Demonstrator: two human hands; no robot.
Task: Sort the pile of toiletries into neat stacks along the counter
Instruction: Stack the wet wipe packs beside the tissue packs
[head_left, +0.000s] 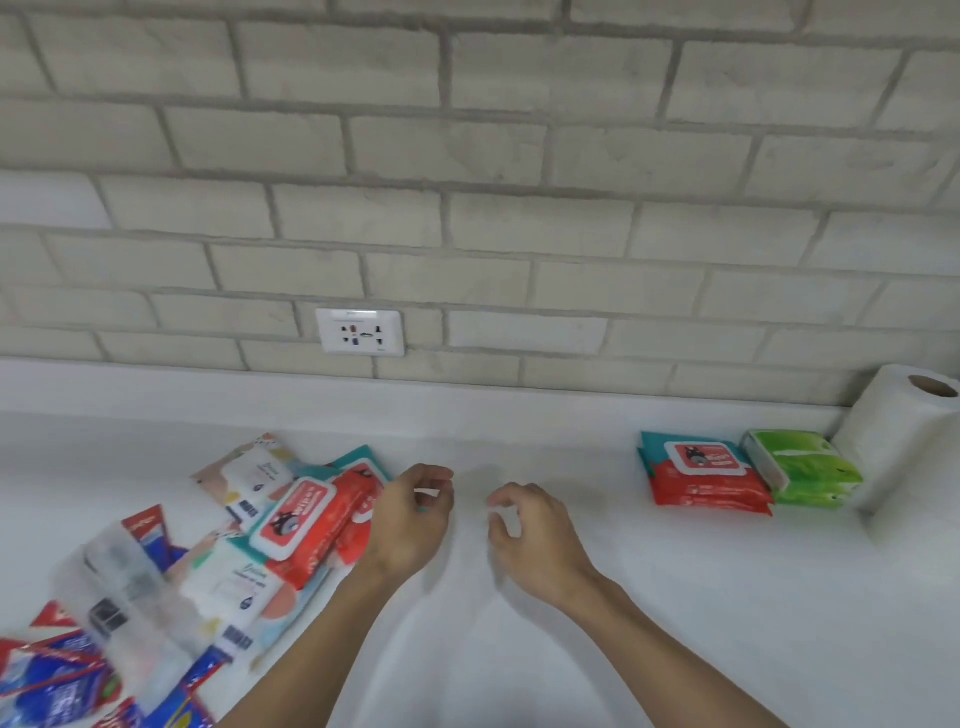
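A jumbled pile of toiletries lies at the left of the white counter (519, 649): red wipes packs (306, 525), pale patterned wipes packs (244, 475), and blue and red packets (57, 686) at the lower left. My left hand (410, 519) hovers at the pile's right edge, fingers curled, holding nothing. My right hand (530, 535) hangs just beside it over bare counter, fingers apart and empty. At the far right, a red wipes pack (706, 475) and a green tissue pack (802, 467) sit side by side against the backsplash.
A white paper towel roll (898, 441) stands at the far right end. A wall socket (360, 332) sits in the brick wall above the counter.
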